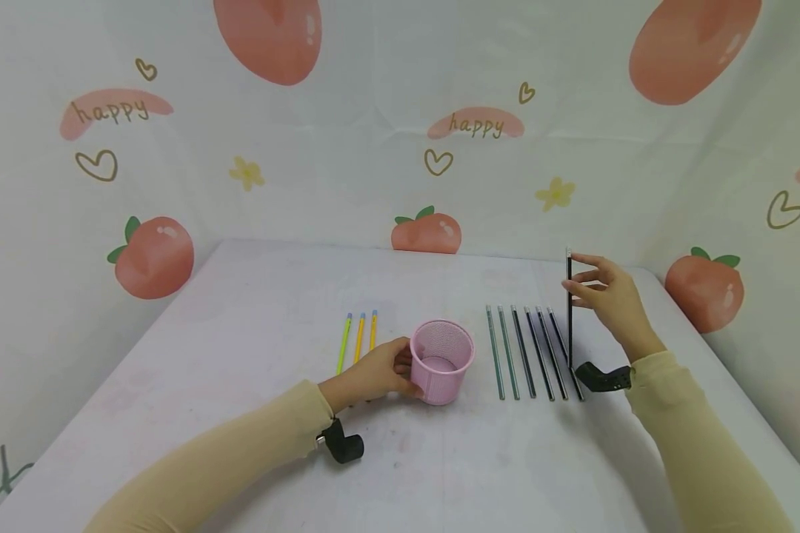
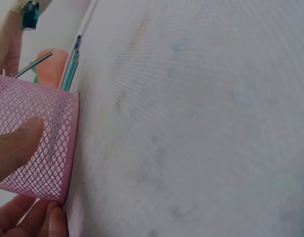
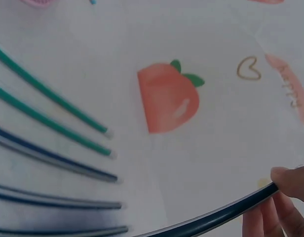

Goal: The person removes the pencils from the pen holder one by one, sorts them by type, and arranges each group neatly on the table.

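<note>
In the head view my left hand (image 1: pixel 376 370) grips the side of a pink mesh pencil cup (image 1: pixel 442 385), which stands upright with its mouth facing up. The left wrist view shows the thumb (image 2: pixel 23 143) against the mesh and the other fingers around the far side, low by the base. My right hand (image 1: pixel 610 303) pinches a dark pencil (image 1: pixel 570 326) near its upper end, between thumb and fingers. That pencil stands nearly vertical, its lower end overlapping the row of pencils. This row holds dark pencils (image 1: pixel 539 352) and two green pencils (image 1: pixel 509 352), lying side by side right of the cup.
Left of the cup lie a lime-green pencil (image 1: pixel 344 344) and two orange-yellow pencils (image 1: pixel 359 337), partly hidden by the left hand. A white cloth covers the table (image 1: pixel 293 289), and a peach-printed backdrop (image 1: pixel 347 133) rises behind. Each wrist carries a black camera (image 1: pixel 343 443).
</note>
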